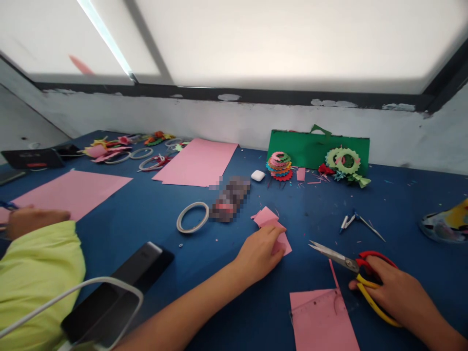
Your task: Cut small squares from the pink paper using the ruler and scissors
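My left hand (pixel 258 251) rests at the middle of the blue table (pixel 146 219), fingers curled over small cut pieces of pink paper (pixel 266 216). Part of that paper is hidden under the fingers. On the right, my right hand (pixel 397 287) grips scissors (pixel 341 258) with a red and a yellow handle; their blades point left and are nearly closed, with nothing between them. Just below the scissors lies a larger pink sheet (pixel 321 324) with a clear ruler (pixel 314 304) on it. A thin pink strip (pixel 333 273) lies beside the ruler.
A compass (pixel 360 222) lies beyond the scissors. Paper rings (pixel 280 168) and a green board (pixel 303 146) stand at the back. A tape roll (pixel 192 218), black phone (pixel 119 292) and white cable (pixel 98 280) lie leftward. A co-worker's hand (pixel 32 222) is over a pink sheet.
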Motion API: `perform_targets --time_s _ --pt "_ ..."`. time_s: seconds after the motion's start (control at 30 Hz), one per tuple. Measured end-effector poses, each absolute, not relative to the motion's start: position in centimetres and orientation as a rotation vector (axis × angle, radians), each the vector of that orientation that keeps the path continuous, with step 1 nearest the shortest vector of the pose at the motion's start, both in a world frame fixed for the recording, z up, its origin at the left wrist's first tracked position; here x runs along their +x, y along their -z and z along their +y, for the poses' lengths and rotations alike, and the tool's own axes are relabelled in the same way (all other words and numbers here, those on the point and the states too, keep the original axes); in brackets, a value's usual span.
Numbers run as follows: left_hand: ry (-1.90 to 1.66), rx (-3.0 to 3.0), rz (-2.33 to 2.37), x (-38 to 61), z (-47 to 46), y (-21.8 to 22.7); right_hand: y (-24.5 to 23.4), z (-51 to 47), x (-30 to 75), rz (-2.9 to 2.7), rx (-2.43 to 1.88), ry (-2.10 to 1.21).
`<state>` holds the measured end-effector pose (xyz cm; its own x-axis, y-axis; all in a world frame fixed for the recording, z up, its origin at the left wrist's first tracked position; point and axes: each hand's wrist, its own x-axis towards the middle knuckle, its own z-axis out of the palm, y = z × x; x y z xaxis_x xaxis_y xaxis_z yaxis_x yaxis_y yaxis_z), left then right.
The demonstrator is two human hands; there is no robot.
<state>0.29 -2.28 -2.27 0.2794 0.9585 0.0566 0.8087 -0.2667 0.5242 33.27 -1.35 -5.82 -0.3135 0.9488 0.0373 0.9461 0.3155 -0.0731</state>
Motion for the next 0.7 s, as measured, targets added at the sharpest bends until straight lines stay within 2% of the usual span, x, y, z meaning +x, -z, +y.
perform_targets --time_s 0.3,0.47,0.57,0.7 --pt "-0.706 2.041 1.567 -0.9 -1.3 1.3 5.5 -1.1 33.2 -2.499 -1.794 -0.180" --pt "-0.863 1.833 2.007 -7.4 5.1 -1.7 5.7 -1.1 33.1 -2.481 -1.798 -0.178" --pt "-0.801 1.688 2.181 -11.7 9.7 -2.4 6.0 -1.1 33.1 -2.466 -1.799 -0.178" --pt "-0.612 1.534 2.171 -14.7 13.2 -1.3 6.1 -1.1 33.2 -2.453 -1.778 -0.209"
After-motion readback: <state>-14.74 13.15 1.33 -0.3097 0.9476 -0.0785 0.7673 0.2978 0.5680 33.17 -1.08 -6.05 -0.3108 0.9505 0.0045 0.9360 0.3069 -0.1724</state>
